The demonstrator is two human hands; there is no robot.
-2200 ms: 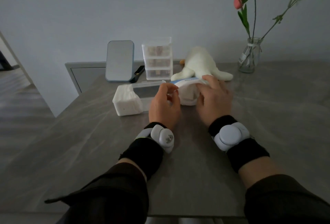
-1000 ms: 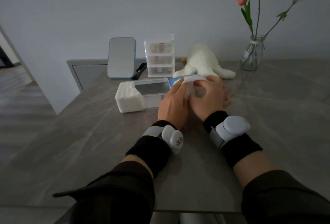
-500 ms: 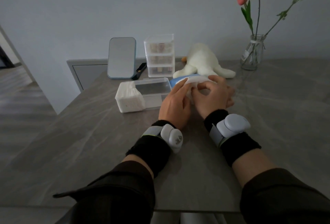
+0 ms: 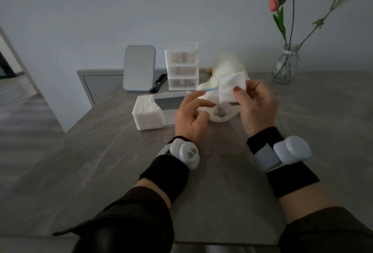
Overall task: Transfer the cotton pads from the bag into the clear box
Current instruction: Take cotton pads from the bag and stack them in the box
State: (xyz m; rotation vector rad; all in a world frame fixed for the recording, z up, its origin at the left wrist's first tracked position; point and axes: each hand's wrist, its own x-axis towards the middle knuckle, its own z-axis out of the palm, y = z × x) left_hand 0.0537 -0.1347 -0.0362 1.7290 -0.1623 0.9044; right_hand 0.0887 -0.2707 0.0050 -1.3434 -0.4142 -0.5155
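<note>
From the head camera, the hands are no longer pressed together low over the bag as they were half a second ago. They now stand apart, and the right hand [image 4: 257, 107] has risen and turned its palm towards the left. It pinches a thin white square cotton pad [image 4: 231, 88] between thumb and fingers. The pad is clear of the bag's mouth and held upright in the air, in front of the cream plush toy [image 4: 228, 64].

The left hand [image 4: 190, 116] stays low, its thumb and forefinger curled onto the left edge of the crumpled white plastic bag [image 4: 219, 112]. The bag lies on the grey stone-patterned table [image 4: 222, 182] between the two hands, and a blue strip shows along its far edge.

The pad looks soft and slightly creased, with one corner bent over. The clear rectangular plastic box [image 4: 171, 101] lies just left of the bag. A stack of white cotton pads [image 4: 148, 112] fills the box's left end, while the rest of it looks bare.

Behind the box stand a blue-framed mirror [image 4: 139, 68] and a clear three-drawer organiser [image 4: 181, 66]. A glass vase with flower stems [image 4: 285, 65] stands at the far right.
</note>
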